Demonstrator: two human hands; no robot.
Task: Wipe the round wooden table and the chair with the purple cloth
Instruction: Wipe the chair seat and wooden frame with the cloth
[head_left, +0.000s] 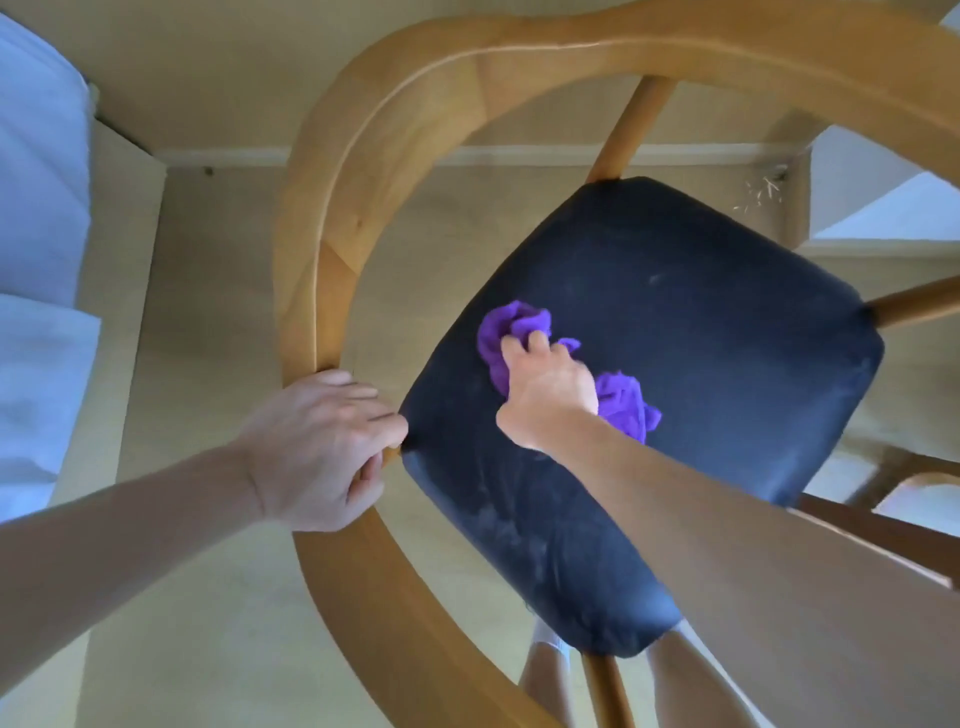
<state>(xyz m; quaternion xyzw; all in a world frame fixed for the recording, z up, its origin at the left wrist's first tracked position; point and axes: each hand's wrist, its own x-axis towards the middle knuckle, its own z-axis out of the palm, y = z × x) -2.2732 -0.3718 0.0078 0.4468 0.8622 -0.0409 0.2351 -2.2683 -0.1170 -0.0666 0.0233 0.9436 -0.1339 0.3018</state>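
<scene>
Purple cloth (621, 397) is being held bunched in the right grip (548, 387), pressed onto the dark chair seat (701, 322) beneath it. Curved wooden armrest (332, 260) is being clasped by the left grip (317, 447).

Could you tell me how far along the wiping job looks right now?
In hand: the right hand grips the purple cloth on the chair's dark seat, while the left hand holds the wooden frame. Pale smudges remain near the seat's front edge. The round table is not visible, so its state is unknown.
</scene>
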